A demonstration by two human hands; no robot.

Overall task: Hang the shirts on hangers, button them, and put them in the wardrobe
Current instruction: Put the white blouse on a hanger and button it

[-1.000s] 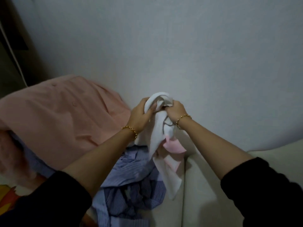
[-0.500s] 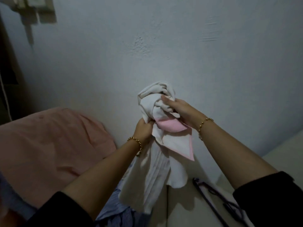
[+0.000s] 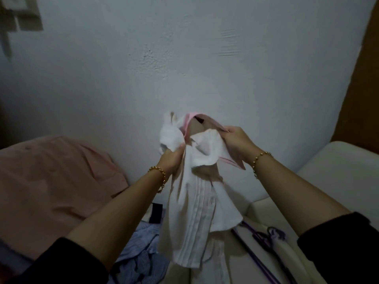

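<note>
As right hand (image 3: 235, 144) pulled aside, white shirt (image 3: 196, 212) opened out

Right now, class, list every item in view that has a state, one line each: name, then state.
White pleated shirt with pink-lined collar: held up, bunched, on no hanger.
Left hand: grips the shirt's bunched fabric.
Right hand: grips its collar.
Salmon-pink shirt: lying spread, unhung.
Blue striped shirt: crumpled in a heap.
Purple hanger: lying down, bare.

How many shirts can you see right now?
3: a white shirt held up at centre, a pink shirt spread on the left, a blue striped shirt crumpled below. More may be hidden.
</note>
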